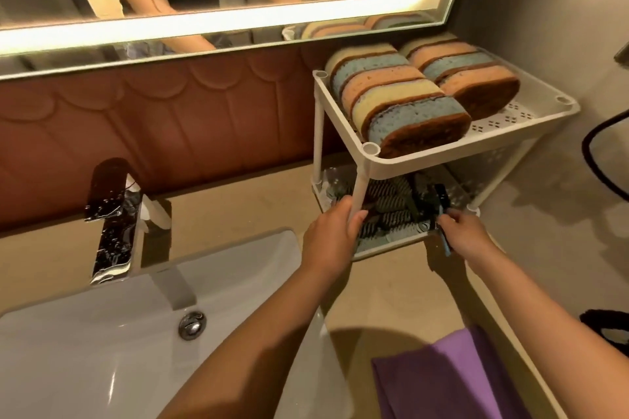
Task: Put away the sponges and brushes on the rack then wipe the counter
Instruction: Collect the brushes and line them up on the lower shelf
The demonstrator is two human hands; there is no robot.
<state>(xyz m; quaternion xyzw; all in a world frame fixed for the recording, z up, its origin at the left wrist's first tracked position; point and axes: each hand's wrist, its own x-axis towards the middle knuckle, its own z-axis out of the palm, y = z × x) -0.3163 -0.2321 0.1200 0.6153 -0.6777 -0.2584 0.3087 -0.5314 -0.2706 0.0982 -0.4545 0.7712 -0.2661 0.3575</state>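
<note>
Fingers of left hand wrap rack post; right hand pinches brush. Risk: brush snags on crowded lower shelf, tipping rack.

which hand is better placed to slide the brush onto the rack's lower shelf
Right. The right hand holds the brush at the front edge of the lower shelf, while the left hand grips the rack's front post, likely steadying it.
</note>
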